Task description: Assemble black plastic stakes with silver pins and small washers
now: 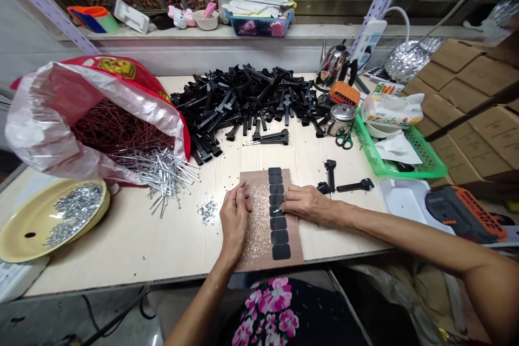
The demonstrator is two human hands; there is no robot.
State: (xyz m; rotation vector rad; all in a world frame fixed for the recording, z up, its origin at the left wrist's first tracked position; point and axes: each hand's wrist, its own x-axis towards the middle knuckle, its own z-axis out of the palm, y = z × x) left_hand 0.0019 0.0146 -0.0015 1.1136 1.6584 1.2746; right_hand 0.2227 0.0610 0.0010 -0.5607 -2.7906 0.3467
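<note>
On the table in front of me lies a brown backing sheet [256, 227] with light speckles and a column of several black rounded pads [279, 237]. My right hand [306, 203] is closed in a pinch over the right edge of a pad midway up the column. A small pale spot shows at its fingertips. My left hand [235, 219] rests on the sheet's left edge, fingers curled together; whatever may be inside them is hidden. Just left of it sits a little heap of small metal pieces [207, 211]. Black plastic handle-like parts [352, 185] lie right of the sheet.
A large pile of black parts [243, 94] spans the back. At left are a sack [40, 102] of long rods, loose silver rods [166, 175] and a yellow bowl [16, 235]. At right stand a green basket [436, 165], scissors [344, 140], a power tool [466, 216] and cardboard boxes [474, 146].
</note>
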